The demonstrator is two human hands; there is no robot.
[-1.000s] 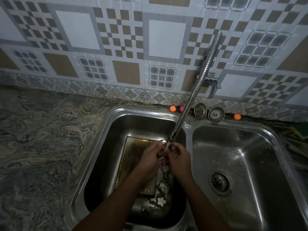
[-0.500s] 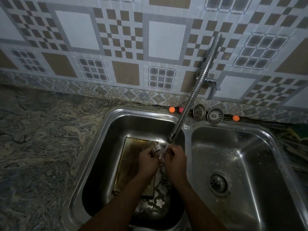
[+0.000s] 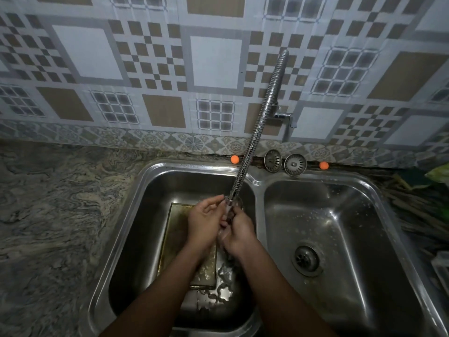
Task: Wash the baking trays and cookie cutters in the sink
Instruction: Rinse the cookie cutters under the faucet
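A stained rectangular baking tray [image 3: 176, 229] lies flat on the floor of the left sink basin [image 3: 145, 190]. Several metal cookie cutters [image 3: 222, 291], one of them star-shaped, lie wet beside the tray's near end. Both my hands are under the tip of the flexible spout [image 3: 257, 122], where water runs. My right hand [image 3: 239, 235] has its fingers curled round what looks like a small round metal cutter [image 3: 240, 203], mostly hidden. Touching it on the left, my left hand [image 3: 205, 223] is turned palm-up with relaxed fingers.
The right basin [image 3: 340, 215] holds only its drain [image 3: 307, 260] and water drops. Two drain strainers [image 3: 284, 162] and two orange balls [image 3: 234, 159] sit along the back ledge. Marbled stone counter [image 3: 48, 215] spreads to the left. Green clutter [image 3: 438, 173] lies at the far right.
My left hand has opened and turned palm-up beside the stream. Both hands stay under the spout, rubbing the small cutter in the water.
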